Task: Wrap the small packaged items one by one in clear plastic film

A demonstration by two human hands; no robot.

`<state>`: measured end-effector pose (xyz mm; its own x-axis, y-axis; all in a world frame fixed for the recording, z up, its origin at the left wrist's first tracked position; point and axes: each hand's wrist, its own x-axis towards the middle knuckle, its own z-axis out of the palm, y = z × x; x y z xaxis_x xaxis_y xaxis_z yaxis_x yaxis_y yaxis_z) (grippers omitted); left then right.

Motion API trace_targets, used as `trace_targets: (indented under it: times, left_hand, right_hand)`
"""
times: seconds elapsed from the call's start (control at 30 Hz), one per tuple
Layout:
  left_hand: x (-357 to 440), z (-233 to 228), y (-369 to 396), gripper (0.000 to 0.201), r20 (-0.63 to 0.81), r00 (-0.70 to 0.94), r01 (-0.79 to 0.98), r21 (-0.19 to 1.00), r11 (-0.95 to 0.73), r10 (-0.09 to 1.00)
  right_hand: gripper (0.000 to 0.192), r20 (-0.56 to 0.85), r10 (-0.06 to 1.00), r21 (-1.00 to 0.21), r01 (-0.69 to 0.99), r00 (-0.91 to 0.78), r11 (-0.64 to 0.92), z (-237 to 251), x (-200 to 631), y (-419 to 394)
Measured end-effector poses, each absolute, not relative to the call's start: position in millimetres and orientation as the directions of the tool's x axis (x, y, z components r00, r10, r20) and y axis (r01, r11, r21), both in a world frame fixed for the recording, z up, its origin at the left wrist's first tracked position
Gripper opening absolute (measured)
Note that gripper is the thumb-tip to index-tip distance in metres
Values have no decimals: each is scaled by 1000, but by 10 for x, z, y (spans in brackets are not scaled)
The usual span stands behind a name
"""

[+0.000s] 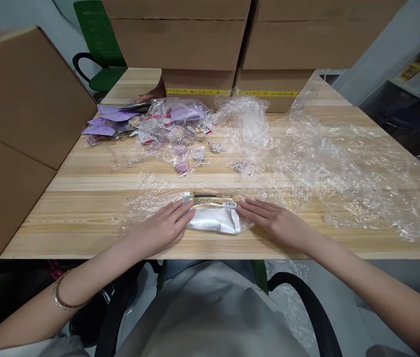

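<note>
White packet (214,219) between flat open hands: left hand (163,227), right hand (273,222) touching ends, gripping nothing.

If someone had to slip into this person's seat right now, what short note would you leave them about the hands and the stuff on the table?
Left hand: flat, palm down, fingers on the left end of the white packet.
Right hand: flat, fingers at the packet's right end. Neither hand grips anything.
The packet lies at the near edge of the wooden table, on clear plastic film, with a gold strip along its far side.
Further back: a pile of small bagged items and purple cards, loose and spread out.
Cardboard boxes stand at the far end and left.
</note>
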<state>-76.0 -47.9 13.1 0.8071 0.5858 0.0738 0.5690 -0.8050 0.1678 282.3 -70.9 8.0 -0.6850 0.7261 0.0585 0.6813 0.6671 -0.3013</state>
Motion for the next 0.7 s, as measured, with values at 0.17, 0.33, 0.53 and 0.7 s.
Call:
trace_targets:
  times: [0.17, 0.33, 0.53, 0.7]
  left_hand:
    - [-911, 313, -434, 40, 191, 736, 612, 222, -759, 649]
    - [-935, 373, -278, 42, 202, 542, 738, 350, -577, 816]
    - [-912, 312, -5, 37, -62, 541, 826, 226, -517, 838]
    - [-859, 211, -70, 34, 17, 660, 748, -107, -655, 751]
  right_hand:
    - [48, 64, 808, -409, 724, -585, 556, 134, 2877, -739]
    - [34, 46, 917, -551, 756, -395, 353, 230, 2738, -642]
    - [47, -35, 995, -486, 871, -96, 67, 187, 2774, -340]
    - [77, -118, 993, -374, 927, -2, -42, 192, 2899, -321]
